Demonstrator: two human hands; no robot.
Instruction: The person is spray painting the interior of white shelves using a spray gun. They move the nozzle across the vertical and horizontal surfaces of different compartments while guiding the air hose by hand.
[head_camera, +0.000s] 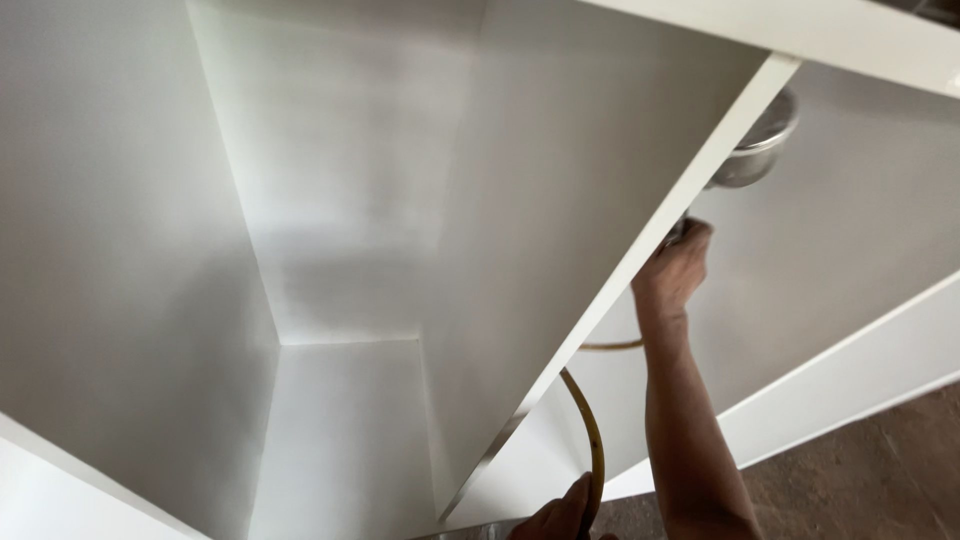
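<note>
Hands (672, 272) on spray gun (752, 150), hose (592, 440).

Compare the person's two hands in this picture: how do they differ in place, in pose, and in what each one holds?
The right hand is raised high behind the white divider panel, arm outstretched; the left hand sits low at the picture's bottom edge, only partly in view. The right hand grips a spray tool under a metal cup; the left hand holds the yellowish hose. Both work inside the same white cabinet.

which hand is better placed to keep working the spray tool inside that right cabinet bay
Right. The right hand is raised inside the bay, its grip on the spray tool. The left hand sits low, holding the hose.
</note>
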